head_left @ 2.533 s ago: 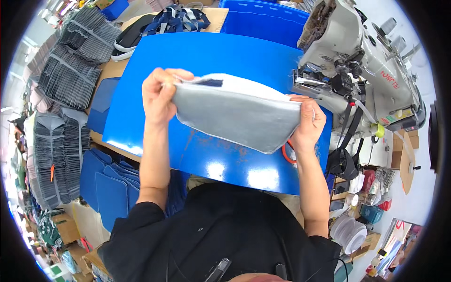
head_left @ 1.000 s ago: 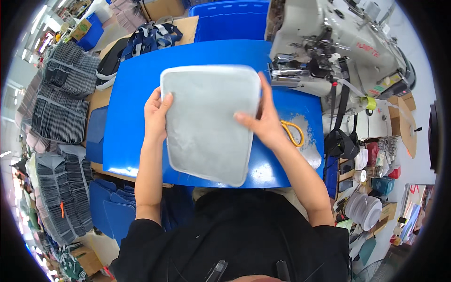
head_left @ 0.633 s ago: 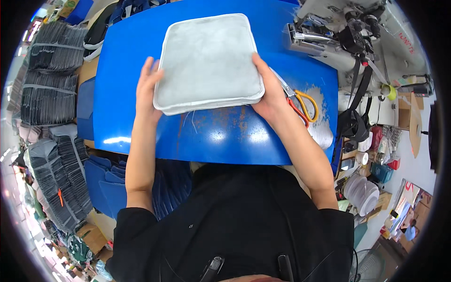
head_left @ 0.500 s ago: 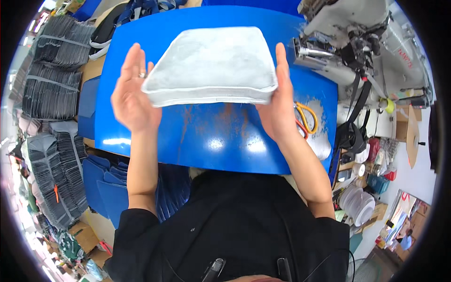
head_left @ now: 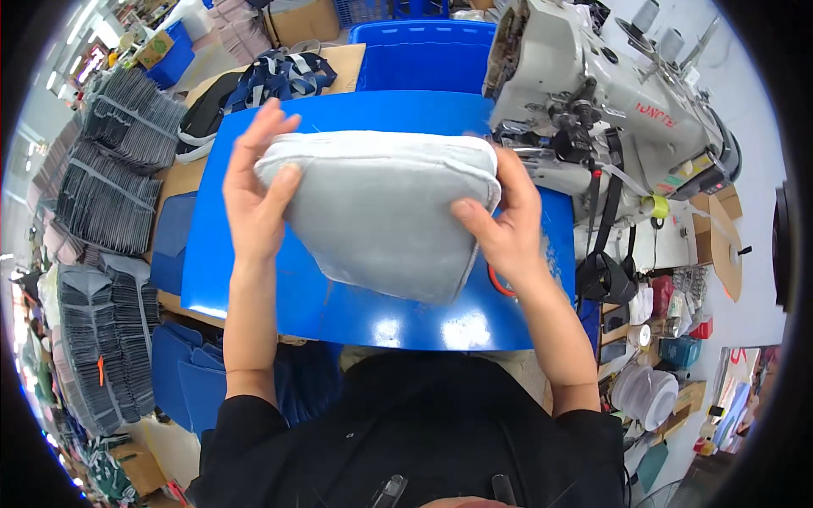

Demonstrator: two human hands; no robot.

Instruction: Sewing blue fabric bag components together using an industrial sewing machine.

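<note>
A grey, padded-looking fabric piece (head_left: 385, 212), sewn into a flat trapezoid with a paler boxed edge, is held up over the blue table. Its wide, pale side points away from me and its narrower end hangs toward me. My left hand (head_left: 257, 190) grips the left corner, thumb on the grey face and fingers behind the edge. On the right corner, my right hand (head_left: 513, 216) closes the same way, with its thumb pressed on the face. The fingers behind the fabric are partly hidden. Orange scissors handles (head_left: 500, 284) show beside my right wrist, partly covered by it.
The blue tabletop (head_left: 398, 326) lies under the piece. An industrial sewing machine (head_left: 584, 93) stands at the far right. Beyond the table is a blue plastic bin (head_left: 423, 55). Bundled stacks of dark panels (head_left: 106, 207) line the left, and navy panels (head_left: 199, 372) hang nearer.
The fabric piece has tipped over, so its wide edge now faces away and another face shows. My flat palms at its sides have become grips at its corners. The view has shifted too.
</note>
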